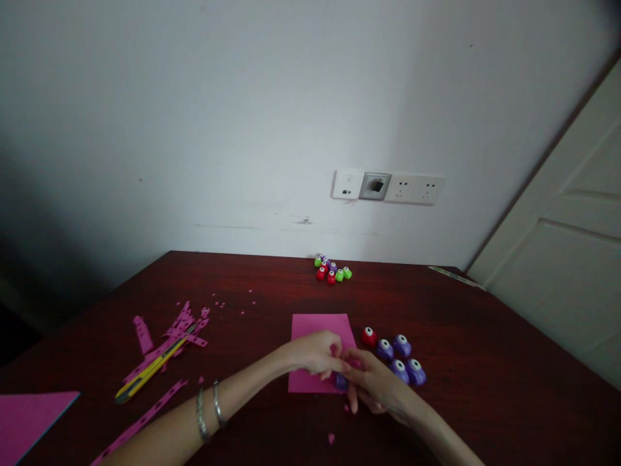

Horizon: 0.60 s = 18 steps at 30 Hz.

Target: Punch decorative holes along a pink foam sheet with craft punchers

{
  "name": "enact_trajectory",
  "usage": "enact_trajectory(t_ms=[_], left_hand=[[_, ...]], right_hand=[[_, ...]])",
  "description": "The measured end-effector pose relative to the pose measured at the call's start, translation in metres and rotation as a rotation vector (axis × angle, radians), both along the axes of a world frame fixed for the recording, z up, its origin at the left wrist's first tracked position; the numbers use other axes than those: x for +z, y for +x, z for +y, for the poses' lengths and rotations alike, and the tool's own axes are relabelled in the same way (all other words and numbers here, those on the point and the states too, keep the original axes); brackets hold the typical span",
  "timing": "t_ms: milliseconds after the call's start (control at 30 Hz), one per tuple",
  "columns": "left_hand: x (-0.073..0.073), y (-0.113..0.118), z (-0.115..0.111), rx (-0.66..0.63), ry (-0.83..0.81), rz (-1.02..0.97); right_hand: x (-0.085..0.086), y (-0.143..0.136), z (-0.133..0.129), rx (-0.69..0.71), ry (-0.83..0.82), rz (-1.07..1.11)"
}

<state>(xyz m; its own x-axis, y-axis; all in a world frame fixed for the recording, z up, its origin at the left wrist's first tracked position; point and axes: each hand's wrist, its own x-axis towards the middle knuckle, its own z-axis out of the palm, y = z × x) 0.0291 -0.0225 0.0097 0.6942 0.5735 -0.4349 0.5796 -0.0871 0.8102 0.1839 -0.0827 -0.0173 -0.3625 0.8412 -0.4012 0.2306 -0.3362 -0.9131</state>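
A pink paper sheet [306,327] lies on the dark red table. Over its lower right part my left hand [317,353] and my right hand [371,382] meet, fingers touching. Between and just under them a purple punch [341,382] shows, partly hidden by the fingers. My right hand has its fingers wrapped about the punch. The fingers of my left hand are bent and pressed together against my right fingertips; what they pinch is too small to make out. Right of the sheet stand a red punch [369,336] and several purple punches [402,345].
Punched pink strips [143,335] and a yellow cutter [155,366] lie at the left. Another pink sheet [33,421] is at the near left corner. Several small coloured punches [331,277] stand near the wall. Pink scraps dot the table [252,272].
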Motion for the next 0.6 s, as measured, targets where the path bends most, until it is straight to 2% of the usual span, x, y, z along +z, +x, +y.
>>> enact_trajectory(t_ms=[133, 333, 400, 600], left_hand=[[0.003, -0.001, 0.001, -0.025, 0.101, -0.027], [0.013, -0.018, 0.020, -0.099, 0.332, -0.003], [0.016, -0.023, 0.025, -0.132, 0.420, 0.035], [0.021, -0.026, 0.020, -0.278, 0.502, 0.254]], right_hand=[[0.000, -0.001, 0.000, -0.003, 0.032, -0.011], [-0.001, 0.000, -0.001, -0.017, 0.118, -0.076], [0.000, 0.000, -0.002, -0.009, 0.174, -0.096], [0.008, -0.002, -0.005, -0.059, 0.251, -0.236]])
